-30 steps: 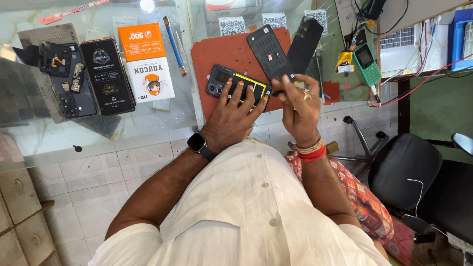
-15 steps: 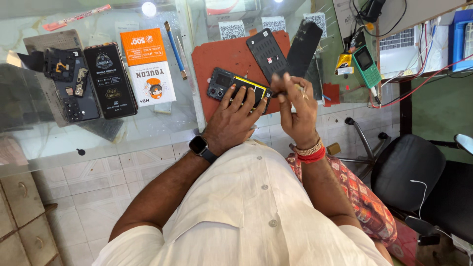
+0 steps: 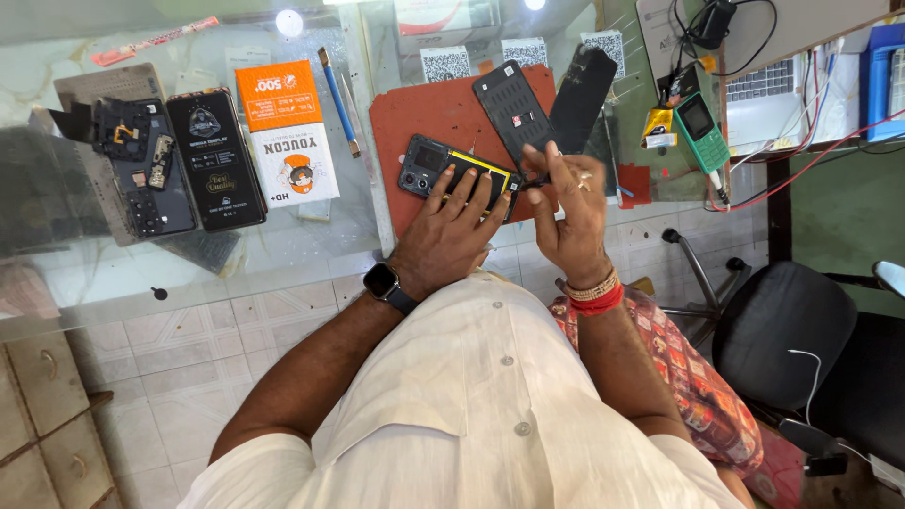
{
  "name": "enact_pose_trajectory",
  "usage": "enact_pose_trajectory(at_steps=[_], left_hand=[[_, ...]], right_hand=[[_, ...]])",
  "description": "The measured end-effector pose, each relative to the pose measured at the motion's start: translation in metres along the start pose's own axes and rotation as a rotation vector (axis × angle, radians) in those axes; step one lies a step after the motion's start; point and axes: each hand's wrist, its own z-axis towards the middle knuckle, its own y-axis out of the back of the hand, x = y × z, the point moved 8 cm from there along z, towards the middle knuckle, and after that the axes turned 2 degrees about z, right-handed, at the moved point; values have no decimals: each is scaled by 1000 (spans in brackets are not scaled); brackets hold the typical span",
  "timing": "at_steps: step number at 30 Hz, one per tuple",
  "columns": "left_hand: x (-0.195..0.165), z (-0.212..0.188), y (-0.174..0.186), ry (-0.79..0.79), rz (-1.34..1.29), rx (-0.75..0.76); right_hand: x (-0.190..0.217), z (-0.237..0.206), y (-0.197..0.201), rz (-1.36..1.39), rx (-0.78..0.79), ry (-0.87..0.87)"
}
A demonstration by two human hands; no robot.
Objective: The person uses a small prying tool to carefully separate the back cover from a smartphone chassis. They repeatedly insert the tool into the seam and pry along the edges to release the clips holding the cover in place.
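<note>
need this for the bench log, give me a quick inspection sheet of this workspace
surface: glass-topped table with a red work mat on it
job's things: opened phone with yellow-edged battery lies on the mat; black back cover and dark panel beside it
clutter: orange-and-white box, black screen box, dismantled phone frame, blue pen, green keypad phone
grippers: left hand presses flat on the opened phone; right hand pinches something small at its end, blurred
cables: red and black wires at the right edge
surroundings: tiled floor, black office chair
</note>
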Motion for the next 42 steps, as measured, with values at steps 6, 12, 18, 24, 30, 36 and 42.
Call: enact_pose_trajectory(at_steps=[6,12,18,24,30,36,42], left_hand=[[-1,2,4,-2,14,-11],[0,-2,9,-11,17,-22],[0,-7,8,-23,21,-50],[0,-9,5,0,-12,-43],[1,-9,2,-3,1,-13],[1,-7,-1,2,-11,0],[1,-6,1,-6,-5,-10]], right_hand=[[9,0,5,-48,-16,100],[17,1,-1,-36,-13,138],[-11,0,-19,255,-57,-108],[-24,19,-51,294,-244,-123],[-22,27,-59,297,-221,-154],[-23,30,-58,283,-223,-167],[-29,27,-58,406,-252,-208]])
